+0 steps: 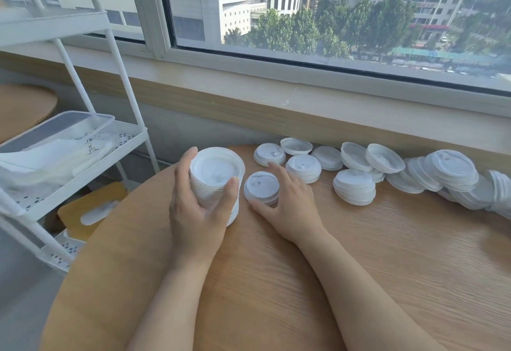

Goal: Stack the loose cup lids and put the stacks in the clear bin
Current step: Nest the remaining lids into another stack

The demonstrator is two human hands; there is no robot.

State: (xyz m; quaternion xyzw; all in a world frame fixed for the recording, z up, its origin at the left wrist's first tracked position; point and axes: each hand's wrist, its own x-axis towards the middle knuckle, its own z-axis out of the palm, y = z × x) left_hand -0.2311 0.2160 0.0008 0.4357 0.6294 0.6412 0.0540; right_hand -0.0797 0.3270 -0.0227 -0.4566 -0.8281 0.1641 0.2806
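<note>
My left hand (197, 206) grips a tall stack of white cup lids (217, 173) standing on the round wooden table (276, 281), thumb on the near side, fingers on the far left side. Just to the right lies a short stack of lids (261, 188); my right hand (287, 209) curls round it, thumb at its near edge and fingers over its right rim. More lids and low stacks (356, 173) are strewn along the table's far edge to the right. The clear bin (59, 136) sits on the white cart's middle shelf at left.
The white wire cart (91, 79) stands left of the table, with white bags beside the bin. A yellow tissue box (91, 209) lies on its lower shelf. The window sill (304, 96) runs behind the lids.
</note>
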